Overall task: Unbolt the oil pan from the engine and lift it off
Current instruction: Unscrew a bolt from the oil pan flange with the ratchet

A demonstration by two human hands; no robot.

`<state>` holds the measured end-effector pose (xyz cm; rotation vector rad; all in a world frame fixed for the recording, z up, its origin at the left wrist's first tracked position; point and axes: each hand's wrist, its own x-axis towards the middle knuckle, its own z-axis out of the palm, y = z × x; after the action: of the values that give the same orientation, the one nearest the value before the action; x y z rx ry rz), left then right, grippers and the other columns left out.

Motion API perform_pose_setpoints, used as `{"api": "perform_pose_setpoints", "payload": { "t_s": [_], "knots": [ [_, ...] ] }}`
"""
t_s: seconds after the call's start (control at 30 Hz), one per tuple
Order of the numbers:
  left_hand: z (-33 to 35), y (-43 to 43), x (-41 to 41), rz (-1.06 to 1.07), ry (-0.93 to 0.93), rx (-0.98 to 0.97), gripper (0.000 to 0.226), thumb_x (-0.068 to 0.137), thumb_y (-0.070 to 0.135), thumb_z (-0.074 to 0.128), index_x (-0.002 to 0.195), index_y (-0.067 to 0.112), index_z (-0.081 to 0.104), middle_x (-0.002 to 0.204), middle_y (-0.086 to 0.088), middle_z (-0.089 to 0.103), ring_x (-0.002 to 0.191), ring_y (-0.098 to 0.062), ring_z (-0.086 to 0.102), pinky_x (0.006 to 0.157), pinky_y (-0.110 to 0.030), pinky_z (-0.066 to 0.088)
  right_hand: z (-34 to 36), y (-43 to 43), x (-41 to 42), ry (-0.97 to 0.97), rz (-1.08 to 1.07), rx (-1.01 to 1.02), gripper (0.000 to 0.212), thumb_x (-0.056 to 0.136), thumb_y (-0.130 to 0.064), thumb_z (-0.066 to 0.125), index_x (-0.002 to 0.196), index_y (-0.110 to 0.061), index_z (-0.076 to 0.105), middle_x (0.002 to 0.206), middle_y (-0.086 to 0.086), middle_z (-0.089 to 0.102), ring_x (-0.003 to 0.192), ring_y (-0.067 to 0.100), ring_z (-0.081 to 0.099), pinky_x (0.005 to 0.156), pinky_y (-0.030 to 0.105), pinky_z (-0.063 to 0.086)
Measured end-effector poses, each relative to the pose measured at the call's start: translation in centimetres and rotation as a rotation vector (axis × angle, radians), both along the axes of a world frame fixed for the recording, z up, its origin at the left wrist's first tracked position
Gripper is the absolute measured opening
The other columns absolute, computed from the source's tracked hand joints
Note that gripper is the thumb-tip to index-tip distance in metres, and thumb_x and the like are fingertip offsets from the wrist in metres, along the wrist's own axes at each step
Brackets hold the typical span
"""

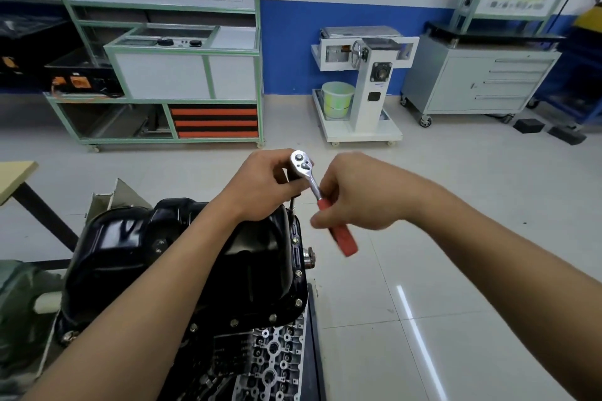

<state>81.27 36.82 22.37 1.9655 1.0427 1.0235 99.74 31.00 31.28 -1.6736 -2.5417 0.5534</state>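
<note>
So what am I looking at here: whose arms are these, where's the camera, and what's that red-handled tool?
No robot here: these are a person's two bare arms, filmed by a camera worn on the head, looking forward and down. The left hand steadies the head end of a ratchet wrench, fingers curled round the dark extension under it; the right hand grips its red handle. The extension reaches down to the rim of the black oil pan, which sits on top of the engine. Bolts line the pan's edge. Workshop cabinets stand behind.
</note>
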Motion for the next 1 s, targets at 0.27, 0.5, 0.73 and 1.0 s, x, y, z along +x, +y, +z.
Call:
{"api": "perform_pose_setpoints", "payload": {
  "t_s": [0.27, 0.5, 0.73, 1.0],
  "knots": [
    [0.2, 0.2, 0.0, -0.032, -0.028, -0.118, 0.024, 0.089, 0.008, 0.073, 0.101, 0.029, 0.074, 0.096, 0.002, 0.076, 0.075, -0.033, 0.070, 0.063, -0.024, 0.053, 1.7, 4.4, 0.3, -0.470, 0.022, 0.550, 0.027, 0.086, 0.000, 0.054, 0.093, -0.021, 0.070, 0.075, 0.002, 0.053, 0.068, 0.028, 0.052, 0.054, 0.030, 0.036],
    [0.6, 0.2, -0.2, -0.017, -0.042, -0.131, 0.013, 0.087, 0.004, 0.078, 0.098, 0.011, 0.073, 0.088, -0.002, 0.075, 0.064, -0.015, 0.067, 0.060, -0.023, 0.052, -1.2, 8.0, 0.7, -0.137, 0.199, 0.553, 0.056, 0.094, 0.006, 0.046, 0.138, -0.027, 0.058, 0.154, -0.006, 0.045, 0.132, 0.023, 0.043, 0.099, 0.041, 0.045],
    [0.5, 0.1, 0.2, 0.065, -0.024, -0.071, 0.012, 0.086, 0.012, 0.080, 0.096, 0.009, 0.074, 0.085, -0.002, 0.076, 0.070, -0.040, 0.066, 0.068, -0.044, 0.056, -1.3, 4.0, 1.9, -0.267, -0.091, 0.581, 0.021, 0.095, -0.032, 0.056, 0.106, -0.022, 0.071, 0.095, 0.005, 0.065, 0.088, 0.030, 0.059, 0.064, 0.033, 0.043],
    [0.2, -0.2, 0.2, 0.039, -0.046, -0.028, 0.021, 0.067, 0.032, 0.069, 0.081, 0.016, 0.074, 0.072, 0.011, 0.070, 0.061, -0.017, 0.048, 0.057, -0.036, 0.044, -2.3, -0.6, -2.1, 0.195, -0.082, 0.079, 0.057, 0.088, -0.058, 0.063, 0.060, -0.007, 0.066, 0.060, -0.002, 0.066, 0.055, 0.003, 0.056, 0.056, 0.033, 0.052]
  ]
}}
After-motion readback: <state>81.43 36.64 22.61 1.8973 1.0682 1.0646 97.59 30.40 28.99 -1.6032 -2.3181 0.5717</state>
